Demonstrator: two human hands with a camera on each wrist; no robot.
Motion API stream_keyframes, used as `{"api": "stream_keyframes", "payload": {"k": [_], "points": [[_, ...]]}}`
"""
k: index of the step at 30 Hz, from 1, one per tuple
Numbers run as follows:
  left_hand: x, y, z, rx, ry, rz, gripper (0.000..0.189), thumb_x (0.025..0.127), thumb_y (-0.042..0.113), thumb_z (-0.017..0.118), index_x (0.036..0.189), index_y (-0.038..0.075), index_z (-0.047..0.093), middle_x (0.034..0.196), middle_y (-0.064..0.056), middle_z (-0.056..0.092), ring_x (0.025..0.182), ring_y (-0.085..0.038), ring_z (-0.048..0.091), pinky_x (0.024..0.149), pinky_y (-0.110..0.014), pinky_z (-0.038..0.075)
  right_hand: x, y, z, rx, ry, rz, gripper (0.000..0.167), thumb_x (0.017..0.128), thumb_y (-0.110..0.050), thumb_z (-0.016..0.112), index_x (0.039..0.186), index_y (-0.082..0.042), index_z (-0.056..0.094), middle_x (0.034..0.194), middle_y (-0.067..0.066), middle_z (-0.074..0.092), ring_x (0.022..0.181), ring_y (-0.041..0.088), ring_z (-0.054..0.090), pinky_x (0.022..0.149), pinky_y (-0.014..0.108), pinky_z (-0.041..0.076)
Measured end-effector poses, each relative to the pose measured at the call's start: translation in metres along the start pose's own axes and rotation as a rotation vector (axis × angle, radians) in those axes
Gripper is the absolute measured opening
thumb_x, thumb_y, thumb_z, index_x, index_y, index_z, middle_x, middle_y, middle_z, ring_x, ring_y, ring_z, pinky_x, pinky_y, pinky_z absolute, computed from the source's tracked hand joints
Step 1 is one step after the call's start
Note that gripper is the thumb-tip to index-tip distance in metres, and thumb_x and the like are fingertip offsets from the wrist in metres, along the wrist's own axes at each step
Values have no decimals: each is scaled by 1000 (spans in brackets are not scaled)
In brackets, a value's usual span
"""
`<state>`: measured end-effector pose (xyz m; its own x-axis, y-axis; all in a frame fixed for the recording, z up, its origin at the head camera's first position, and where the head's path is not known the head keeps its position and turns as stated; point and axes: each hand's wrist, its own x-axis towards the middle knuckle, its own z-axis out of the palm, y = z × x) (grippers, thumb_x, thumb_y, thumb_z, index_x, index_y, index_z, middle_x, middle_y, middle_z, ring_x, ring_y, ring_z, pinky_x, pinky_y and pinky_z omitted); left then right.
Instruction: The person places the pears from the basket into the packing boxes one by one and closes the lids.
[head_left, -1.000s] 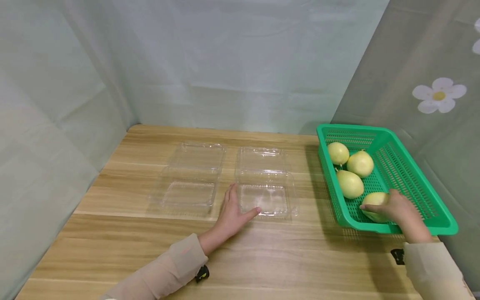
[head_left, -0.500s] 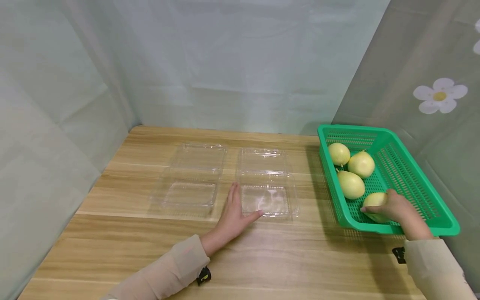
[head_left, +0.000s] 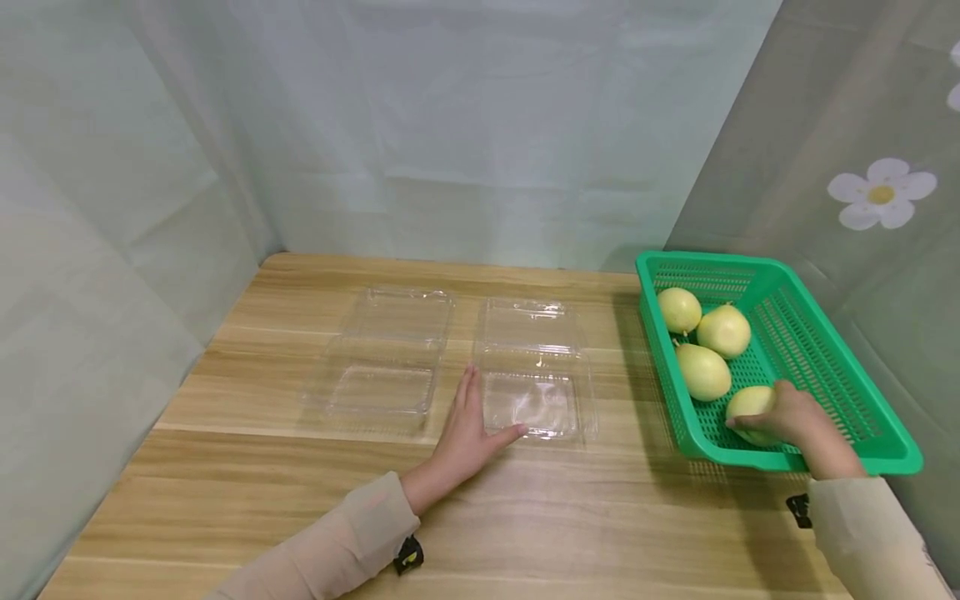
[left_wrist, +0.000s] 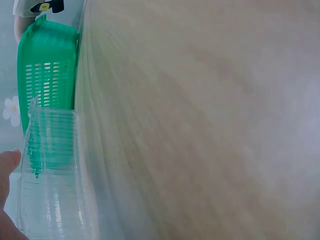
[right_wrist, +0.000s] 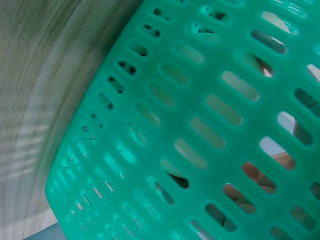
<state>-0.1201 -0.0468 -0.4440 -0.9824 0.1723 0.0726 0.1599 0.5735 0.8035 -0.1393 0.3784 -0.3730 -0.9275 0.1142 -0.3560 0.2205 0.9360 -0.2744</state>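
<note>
In the head view my right hand (head_left: pixel 801 421) reaches into the green basket (head_left: pixel 843 358) and holds a pale yellow pear (head_left: pixel 748 408) in its near corner, thumb on the pear's left side. Three more pears, one of them a pear (head_left: pixel 703 372) close by, lie along the basket's left wall. My left hand (head_left: pixel 463 437) touches a clear hinged plastic box (head_left: pixel 531 404), which lies unfolded. Its fingers stretch along the box's left side and its thumb lies at the front edge. The right wrist view shows mostly the basket's slotted wall (right_wrist: pixel 200 110), with the hand partly hidden behind it.
A second clear box (head_left: pixel 382 387), also lying unfolded, is left of the first on the wooden table (head_left: pixel 247 467). Pale curtains (head_left: pixel 480 133) enclose the back and sides. The basket stands at the table's right side.
Both hands stay nearly in place. The right hand keeps its hold on the pear in the basket. The whole view shifts very slightly.
</note>
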Motion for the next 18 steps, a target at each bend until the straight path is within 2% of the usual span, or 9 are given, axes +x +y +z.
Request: {"api": "stream_keyframes", "payload": {"k": [9, 18], "points": [[-1, -1, 1, -4, -1, 11, 105, 79, 38, 76, 148, -8, 13, 157, -24, 2, 143, -43, 12, 115, -56, 18, -2, -1, 1, 1, 41, -13, 110, 73, -48, 76, 125, 31, 19, 108, 51, 35, 96, 59, 42, 74, 62, 45], [-1, -2, 0, 3, 4, 13, 106, 78, 40, 76, 148, -8, 13, 157, -25, 3, 142, -44, 13, 114, -57, 20, -3, -3, 2, 9, 30, -13, 114, 69, -46, 80, 126, 31, 16, 104, 46, 33, 93, 54, 40, 72, 62, 44]]}}
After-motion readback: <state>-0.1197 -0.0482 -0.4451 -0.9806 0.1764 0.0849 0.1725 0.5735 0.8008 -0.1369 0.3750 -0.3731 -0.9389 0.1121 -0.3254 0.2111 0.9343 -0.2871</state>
